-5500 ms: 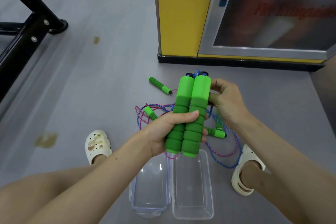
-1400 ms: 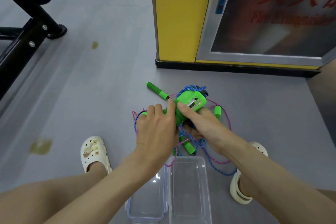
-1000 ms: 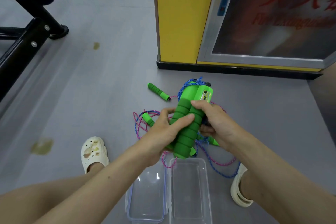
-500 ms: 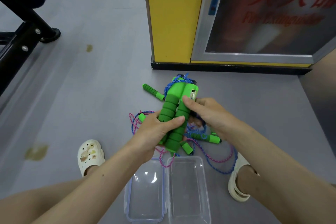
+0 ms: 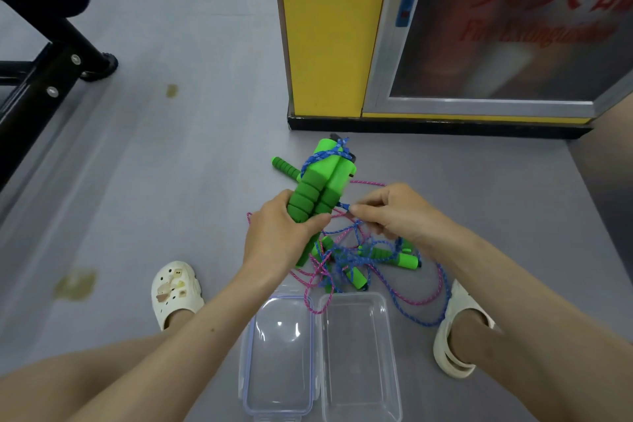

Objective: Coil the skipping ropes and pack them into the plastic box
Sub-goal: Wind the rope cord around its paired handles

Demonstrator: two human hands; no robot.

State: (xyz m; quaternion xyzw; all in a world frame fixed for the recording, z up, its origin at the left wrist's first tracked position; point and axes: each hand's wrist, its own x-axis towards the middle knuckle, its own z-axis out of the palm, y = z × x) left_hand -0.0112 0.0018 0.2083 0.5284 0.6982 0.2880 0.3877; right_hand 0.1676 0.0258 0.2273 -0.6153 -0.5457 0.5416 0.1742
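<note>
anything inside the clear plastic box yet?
Nothing visible: grey floor shows through the plastic box. A pink rope loop lies at its far left corner, beside the lid, not inside. The box's near end runs out of frame.

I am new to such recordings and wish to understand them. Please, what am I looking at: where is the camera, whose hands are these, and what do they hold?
There is no machine here. A person wears one camera on the head, so the picture looks down at that person's own arms and hands. The left hand grips two thick green foam handles, which have blue rope wound round their top. The right hand pinches a blue strand just beside them. On the grey floor lies a tangle of pink and blue ropes with smaller green handles. Nearer the person are an empty clear plastic box and, beside it, its lid. The feet wear white clogs.
</note>
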